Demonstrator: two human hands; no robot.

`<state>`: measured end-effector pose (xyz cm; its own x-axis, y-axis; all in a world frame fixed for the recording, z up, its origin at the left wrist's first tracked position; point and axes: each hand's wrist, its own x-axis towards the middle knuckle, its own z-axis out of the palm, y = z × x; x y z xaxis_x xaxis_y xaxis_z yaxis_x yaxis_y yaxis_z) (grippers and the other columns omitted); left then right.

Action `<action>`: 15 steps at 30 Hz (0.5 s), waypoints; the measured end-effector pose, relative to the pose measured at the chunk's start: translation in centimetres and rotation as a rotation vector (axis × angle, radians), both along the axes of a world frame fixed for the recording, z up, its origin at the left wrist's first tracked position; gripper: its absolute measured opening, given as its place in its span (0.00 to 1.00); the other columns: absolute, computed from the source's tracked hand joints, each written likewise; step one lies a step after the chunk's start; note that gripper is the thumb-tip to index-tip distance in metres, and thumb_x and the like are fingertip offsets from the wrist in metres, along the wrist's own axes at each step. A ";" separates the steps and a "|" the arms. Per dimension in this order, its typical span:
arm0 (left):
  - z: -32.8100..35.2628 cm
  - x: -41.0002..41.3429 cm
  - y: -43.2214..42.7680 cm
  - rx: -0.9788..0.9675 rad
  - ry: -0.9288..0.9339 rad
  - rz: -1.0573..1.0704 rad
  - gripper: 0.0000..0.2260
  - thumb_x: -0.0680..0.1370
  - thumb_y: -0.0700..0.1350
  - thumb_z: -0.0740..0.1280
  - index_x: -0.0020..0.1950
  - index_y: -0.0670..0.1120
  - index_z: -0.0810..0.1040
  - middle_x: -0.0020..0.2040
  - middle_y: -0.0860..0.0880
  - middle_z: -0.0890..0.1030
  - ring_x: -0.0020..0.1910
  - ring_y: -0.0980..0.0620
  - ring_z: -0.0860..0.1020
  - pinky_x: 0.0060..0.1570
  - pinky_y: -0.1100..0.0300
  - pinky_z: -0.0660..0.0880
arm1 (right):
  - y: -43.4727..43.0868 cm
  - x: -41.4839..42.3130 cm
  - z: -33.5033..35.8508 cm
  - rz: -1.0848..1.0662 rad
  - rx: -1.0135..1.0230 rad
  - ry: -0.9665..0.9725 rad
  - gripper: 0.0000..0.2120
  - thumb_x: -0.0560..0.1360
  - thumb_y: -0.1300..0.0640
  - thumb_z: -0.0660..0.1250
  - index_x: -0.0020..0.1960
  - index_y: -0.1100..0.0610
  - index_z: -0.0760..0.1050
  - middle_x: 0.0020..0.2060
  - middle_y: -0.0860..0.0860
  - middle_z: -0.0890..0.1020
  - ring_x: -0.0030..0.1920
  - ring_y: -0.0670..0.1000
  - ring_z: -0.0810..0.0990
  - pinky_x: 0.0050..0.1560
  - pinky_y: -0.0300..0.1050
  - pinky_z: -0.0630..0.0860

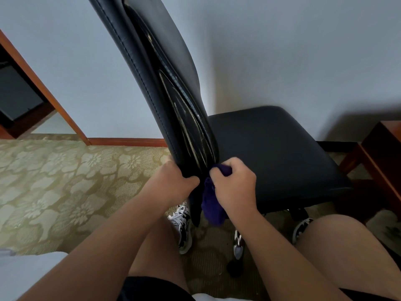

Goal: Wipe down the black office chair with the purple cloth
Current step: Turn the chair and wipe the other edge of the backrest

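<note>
Low down, left hand (173, 183) grips the backrest (152, 83), right hand (234, 187) clutches purple cloth (212, 205); wooden furniture (382, 148) nearby.

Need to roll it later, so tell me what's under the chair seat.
Under the seat show a silver base leg with a black caster, a sneaker and patterned carpet. The seat covers the rest of the base.

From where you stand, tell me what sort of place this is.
Probably a hotel room or similar: floral carpet, wooden baseboard along a plain wall, dark wooden furniture beside the black office chair.
</note>
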<state>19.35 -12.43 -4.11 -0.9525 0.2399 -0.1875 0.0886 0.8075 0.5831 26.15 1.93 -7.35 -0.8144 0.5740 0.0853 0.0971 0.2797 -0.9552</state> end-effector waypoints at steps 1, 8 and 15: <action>0.0 0.0 0.0 0.003 -0.002 0.001 0.24 0.64 0.57 0.67 0.54 0.44 0.76 0.38 0.50 0.83 0.35 0.55 0.82 0.30 0.62 0.74 | 0.0 -0.1 0.5 -0.018 0.033 0.048 0.07 0.74 0.58 0.71 0.38 0.55 0.74 0.32 0.47 0.78 0.35 0.44 0.78 0.31 0.31 0.71; -0.2 0.2 0.2 0.013 -0.005 -0.009 0.25 0.63 0.58 0.64 0.52 0.43 0.78 0.36 0.52 0.82 0.31 0.59 0.80 0.27 0.65 0.72 | -0.7 0.1 -1.1 -0.029 -0.235 -0.064 0.06 0.75 0.58 0.70 0.42 0.58 0.75 0.36 0.51 0.80 0.34 0.45 0.77 0.29 0.32 0.71; 0.0 0.4 0.2 0.028 0.002 -0.016 0.16 0.71 0.50 0.69 0.53 0.43 0.76 0.37 0.49 0.83 0.32 0.57 0.81 0.25 0.66 0.73 | -0.5 0.1 -1.3 -0.044 -0.097 -0.036 0.05 0.75 0.58 0.70 0.42 0.56 0.76 0.36 0.50 0.80 0.37 0.46 0.79 0.35 0.38 0.74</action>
<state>19.77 -12.25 -4.09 -0.9489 0.2601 -0.1785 0.1025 0.7892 0.6055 26.23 1.45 -8.63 -0.7900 0.6132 -0.0019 0.1424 0.1805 -0.9732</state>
